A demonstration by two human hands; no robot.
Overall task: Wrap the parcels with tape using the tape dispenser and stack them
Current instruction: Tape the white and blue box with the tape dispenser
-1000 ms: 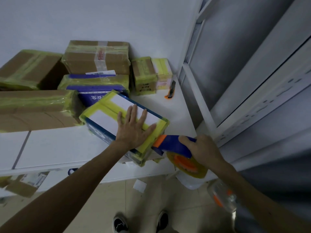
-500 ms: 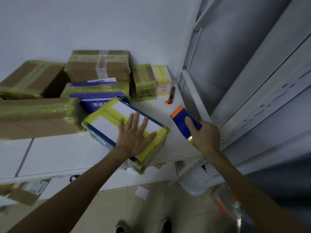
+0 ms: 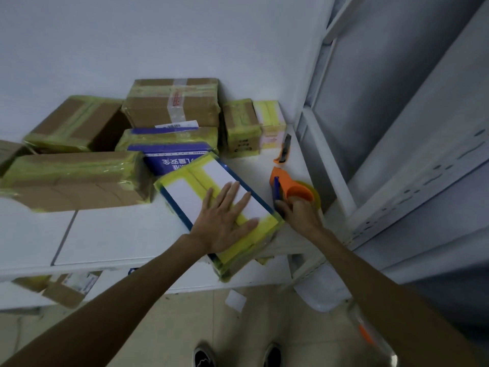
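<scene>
Packing room: taped parcels (image 3: 172,107), metal shelving (image 3: 412,165).

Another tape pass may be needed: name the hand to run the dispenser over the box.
Right. The right hand grips the dispenser beside the box; the left hand lies flat on the box, likely steadying it.

- Parcel (image 3: 190,192) at centre: white top, blue edges, yellow tape bands.
- Tape dispenser (image 3: 291,186) at centre right: orange and blue, yellow roll.
- Boxes (image 3: 76,123) at upper left: brown cardboard, yellow-green tape.
- Knife (image 3: 285,151): orange and black.
- Surface (image 3: 119,234): white.
</scene>
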